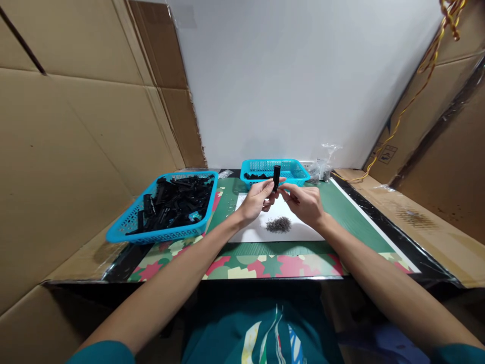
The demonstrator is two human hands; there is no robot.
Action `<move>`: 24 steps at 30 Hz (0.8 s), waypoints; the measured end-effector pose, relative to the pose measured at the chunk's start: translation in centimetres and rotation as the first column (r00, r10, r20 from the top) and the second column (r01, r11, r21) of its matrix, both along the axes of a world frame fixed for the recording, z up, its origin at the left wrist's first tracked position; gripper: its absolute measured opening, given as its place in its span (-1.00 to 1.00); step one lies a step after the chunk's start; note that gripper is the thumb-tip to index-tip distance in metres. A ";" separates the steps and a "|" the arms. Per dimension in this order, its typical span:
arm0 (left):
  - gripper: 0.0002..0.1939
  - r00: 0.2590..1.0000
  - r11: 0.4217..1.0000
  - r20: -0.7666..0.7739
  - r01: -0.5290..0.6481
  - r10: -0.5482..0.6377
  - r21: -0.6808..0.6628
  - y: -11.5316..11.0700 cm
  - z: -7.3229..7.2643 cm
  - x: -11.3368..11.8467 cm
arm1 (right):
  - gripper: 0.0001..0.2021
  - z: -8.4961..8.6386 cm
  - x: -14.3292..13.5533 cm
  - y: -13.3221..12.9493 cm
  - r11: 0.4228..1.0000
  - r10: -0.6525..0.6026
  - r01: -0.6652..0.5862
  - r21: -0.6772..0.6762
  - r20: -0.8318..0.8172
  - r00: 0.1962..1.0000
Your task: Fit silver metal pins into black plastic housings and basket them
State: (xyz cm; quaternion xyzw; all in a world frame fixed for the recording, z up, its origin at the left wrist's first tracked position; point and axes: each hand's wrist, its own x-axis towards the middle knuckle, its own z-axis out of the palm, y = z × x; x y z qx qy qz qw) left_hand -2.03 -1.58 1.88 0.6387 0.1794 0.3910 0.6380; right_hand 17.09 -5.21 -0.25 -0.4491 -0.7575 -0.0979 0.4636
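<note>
My left hand (257,199) grips a black part (277,177), held upright above a white sheet (250,234). Against the lower right side of that part are the fingertips of my right hand (303,202), pinched together; whatever they hold is too small or hidden to make out. A heap of small metal pieces (279,224) lies on the sheet just below my hands.
A large blue basket (166,234) full of black parts stands at the left. Behind my hands is a smaller blue basket (303,173) with some black parts. Clear plastic bags (321,169) lie beside it. Cardboard walls (76,111) flank the table.
</note>
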 end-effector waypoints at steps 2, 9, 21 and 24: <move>-0.36 1.000 1.000 -0.004 -0.008 0.008 0.009 0.0 0.0 0.0 | -0.61 -0.1 0.0 0.0 1.000 0.002 -0.002 0.014 0.021 1.000; -0.31 0.999 0.999 -0.032 -0.022 0.024 0.040 -0.1 0.0 -0.1 | -0.64 -0.6 0.2 0.6 0.980 0.056 -0.060 0.191 0.029 0.998; -0.54 0.995 0.997 -0.090 0.028 -0.035 -0.074 -0.5 0.4 -0.3 | -0.71 0.1 0.1 0.8 0.960 0.280 -0.273 0.059 -0.184 0.942; -0.60 0.992 0.972 -0.080 0.076 -0.096 -0.223 -0.7 1.0 -0.5 | -0.66 0.3 0.0 0.7 0.957 0.285 -0.288 0.020 -0.225 0.932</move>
